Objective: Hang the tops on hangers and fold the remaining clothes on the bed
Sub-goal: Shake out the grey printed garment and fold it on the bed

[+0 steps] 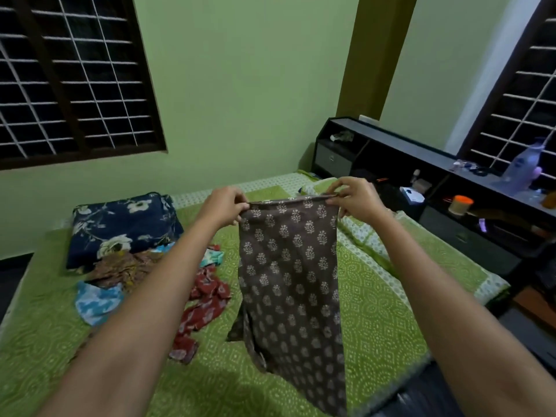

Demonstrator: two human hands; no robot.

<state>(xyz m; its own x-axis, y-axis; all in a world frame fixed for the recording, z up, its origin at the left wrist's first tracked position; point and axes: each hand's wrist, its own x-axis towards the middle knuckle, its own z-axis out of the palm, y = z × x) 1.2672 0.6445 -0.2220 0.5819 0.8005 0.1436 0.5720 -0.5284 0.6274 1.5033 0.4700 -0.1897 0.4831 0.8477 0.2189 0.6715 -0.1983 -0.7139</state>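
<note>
Bed: the bed (376, 311) fills the lower half of the view, covered by a green spread with a pale dotted diamond print; a lighter checked strip runs along its far and right sides.
Walls: plain light green, with a darker olive pillar (373, 55) in the corner.
Windows: two dark-framed windows with white grilles, one at the upper left (69, 76) and one at the right edge; it is dark outside.
Headboard unit: a black shelf unit (421, 164) stands along the bed's right side, holding a clear bottle (523, 164), an orange-lidded jar (460, 204) and small items too blurred to name.
Held garment: a brown printed garment (291, 266) hangs in the air over the middle of the bed, its lower end trailing to the spread.
Left hand: the left hand (227, 206) pinches the garment's top left corner with curled fingers.
Right hand: the right hand (355, 195) pinches the top right corner the same way.
Other clothes: a navy floral folded piece (123, 227) lies at the far left; just in front of it lies a loose heap with a brown patterned piece (126, 266), a blue and white piece (96, 302) and a red printed piece (204, 308).
Writing: the bottle's label is too blurred to read.
</note>
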